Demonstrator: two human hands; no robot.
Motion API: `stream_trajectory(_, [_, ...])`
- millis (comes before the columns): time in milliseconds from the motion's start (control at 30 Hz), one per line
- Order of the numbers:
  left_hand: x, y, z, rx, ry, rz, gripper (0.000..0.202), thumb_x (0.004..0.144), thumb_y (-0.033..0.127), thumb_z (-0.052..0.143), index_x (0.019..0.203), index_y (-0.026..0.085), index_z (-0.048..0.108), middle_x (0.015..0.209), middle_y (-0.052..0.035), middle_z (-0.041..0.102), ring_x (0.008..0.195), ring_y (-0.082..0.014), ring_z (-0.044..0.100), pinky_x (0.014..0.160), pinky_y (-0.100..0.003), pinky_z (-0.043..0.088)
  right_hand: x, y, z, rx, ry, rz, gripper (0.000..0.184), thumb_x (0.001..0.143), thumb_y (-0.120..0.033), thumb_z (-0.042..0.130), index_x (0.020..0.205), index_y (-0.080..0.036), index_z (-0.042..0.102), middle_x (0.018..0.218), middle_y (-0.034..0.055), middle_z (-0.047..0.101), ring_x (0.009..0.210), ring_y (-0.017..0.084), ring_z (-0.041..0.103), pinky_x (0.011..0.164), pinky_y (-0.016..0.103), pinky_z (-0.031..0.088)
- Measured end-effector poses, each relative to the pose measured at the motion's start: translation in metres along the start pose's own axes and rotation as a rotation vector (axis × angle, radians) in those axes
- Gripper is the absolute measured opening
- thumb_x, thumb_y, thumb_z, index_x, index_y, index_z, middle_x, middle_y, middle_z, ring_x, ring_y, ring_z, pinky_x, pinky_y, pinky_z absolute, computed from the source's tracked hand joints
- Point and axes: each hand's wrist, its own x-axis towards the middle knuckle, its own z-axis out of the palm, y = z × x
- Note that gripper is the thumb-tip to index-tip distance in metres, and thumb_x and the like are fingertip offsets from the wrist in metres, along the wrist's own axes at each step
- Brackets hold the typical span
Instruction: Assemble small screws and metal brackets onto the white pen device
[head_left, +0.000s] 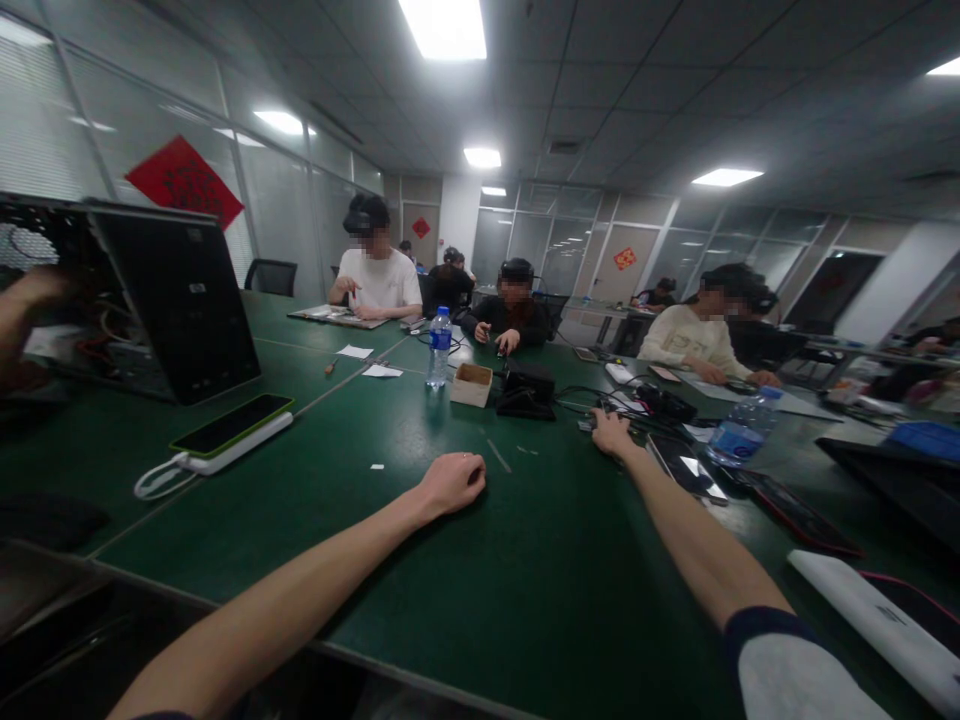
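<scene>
My left hand (452, 483) rests on the green table (420, 590), its fingers curled into a loose fist. Nothing shows in it, and the fingertips are turned out of sight. Farther off, my right arm stretches forward to the right, and my right hand (613, 434) is low over the tabletop with its fingers bent down. At its fingertips is a small grey metallic piece (586, 425), too small to name. Black cables (574, 396) lie just beyond that hand. Close beside the right wrist is a dark flat phone-like device (684, 464).
A small open box (472, 384) and a water bottle (439, 348) stand ahead; another bottle (744, 428) is at right. On the left are an opened computer case (176, 300), a phone (234, 424) and a white power bank (238, 446). Co-workers sit across the table.
</scene>
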Motion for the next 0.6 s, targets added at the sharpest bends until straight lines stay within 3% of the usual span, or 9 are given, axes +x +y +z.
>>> stream_trajectory(100, [-0.0001, -0.0007, 0.0006, 0.002, -0.007, -0.006, 0.014, 0.083, 0.020, 0.047, 0.084, 0.018, 0.061, 0.080, -0.0031, 0.065, 0.074, -0.0159, 0.059, 0.068, -0.024, 0.044, 0.0013, 0.0069, 0.0007, 0.091, 0.027, 0.109, 0.063, 0.083, -0.039, 0.046, 0.140, -0.019, 0.029, 0.132, 0.0201, 0.039, 0.121, 0.038, 0.038, 0.098, 0.050, 0.028])
stream_trajectory(233, [-0.0006, -0.0001, -0.0004, -0.009, -0.013, 0.001, 0.015, 0.084, 0.020, 0.046, 0.083, 0.018, 0.061, 0.081, -0.0036, 0.065, 0.073, -0.0159, 0.059, 0.068, -0.025, 0.044, -0.0015, 0.0120, -0.0008, 0.124, -0.080, 0.290, 0.070, 0.080, -0.057, 0.047, 0.133, -0.012, 0.039, 0.135, 0.0263, 0.034, 0.125, 0.044, 0.033, 0.096, 0.052, 0.030])
stream_trajectory(333, [-0.0008, 0.0008, -0.0019, -0.013, -0.013, -0.007, 0.014, 0.083, 0.020, 0.047, 0.082, 0.018, 0.061, 0.080, -0.0034, 0.065, 0.072, -0.0155, 0.059, 0.067, -0.025, 0.043, -0.0032, 0.0101, -0.0008, 0.140, -0.101, 0.330, 0.072, 0.079, -0.060, 0.047, 0.132, -0.010, 0.040, 0.136, 0.0268, 0.035, 0.127, 0.043, 0.033, 0.096, 0.051, 0.031])
stream_trajectory(500, [-0.0007, 0.0009, -0.0023, -0.011, -0.018, -0.002, 0.014, 0.083, 0.020, 0.047, 0.082, 0.018, 0.061, 0.080, -0.0035, 0.065, 0.072, -0.0159, 0.059, 0.067, -0.025, 0.043, -0.0016, 0.0083, 0.0044, 0.199, -0.035, 0.374, 0.085, 0.076, -0.060, 0.051, 0.137, -0.005, 0.031, 0.137, 0.0277, 0.035, 0.127, 0.041, 0.035, 0.099, 0.047, 0.031])
stream_trajectory(600, [-0.0006, 0.0008, -0.0015, 0.001, -0.021, -0.012, 0.014, 0.083, 0.020, 0.047, 0.081, 0.018, 0.061, 0.080, -0.0037, 0.065, 0.073, -0.0163, 0.059, 0.067, -0.025, 0.043, 0.0000, 0.0108, 0.0078, 0.215, -0.034, 0.376, 0.080, 0.076, -0.062, 0.049, 0.135, -0.009, 0.035, 0.137, 0.0267, 0.036, 0.128, 0.041, 0.034, 0.099, 0.048, 0.030])
